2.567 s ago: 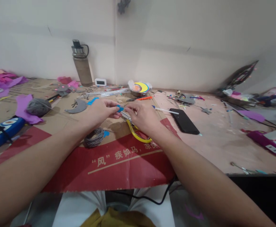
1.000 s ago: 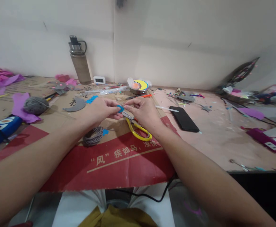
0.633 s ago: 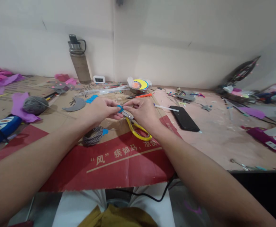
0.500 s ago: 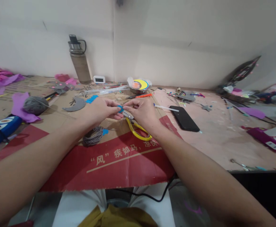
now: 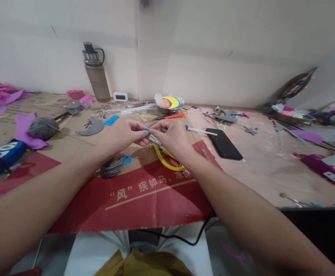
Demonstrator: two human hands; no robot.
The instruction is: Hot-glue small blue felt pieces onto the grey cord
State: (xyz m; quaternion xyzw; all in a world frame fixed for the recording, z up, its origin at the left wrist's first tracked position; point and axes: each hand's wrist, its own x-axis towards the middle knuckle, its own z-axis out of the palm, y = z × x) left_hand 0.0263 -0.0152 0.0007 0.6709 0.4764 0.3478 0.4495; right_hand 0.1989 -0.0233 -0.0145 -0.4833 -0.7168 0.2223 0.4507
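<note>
Above the cardboard sheet [image 5: 144,157], my left hand [image 5: 124,134] pinches a small blue piece [image 5: 146,132], mostly hidden by the fingertips. My right hand [image 5: 171,135] is closed in a pinch at the same piece's right edge. Below the right hand lie scissors [image 5: 169,163] with yellow handles, their blades partly under the fingers. A coil of grey yarn [image 5: 112,165] rests nearer to me, with a blue scrap [image 5: 127,160] beside it. To the left of my left hand are a grey crescent moon [image 5: 91,127] and a blue cut-out [image 5: 111,120].
A black phone [image 5: 223,143] lies to the right, with a white stick [image 5: 200,130] reaching onto it. At the back stand a water bottle [image 5: 97,76], a small digital clock [image 5: 120,96] and a bowl [image 5: 169,109]. A grey yarn ball [image 5: 43,128] sits at left.
My fingertips have closed in slightly over the blue piece, so less of it shows. Both hands stay in nearly the same spot, and nothing else has moved visibly.
</note>
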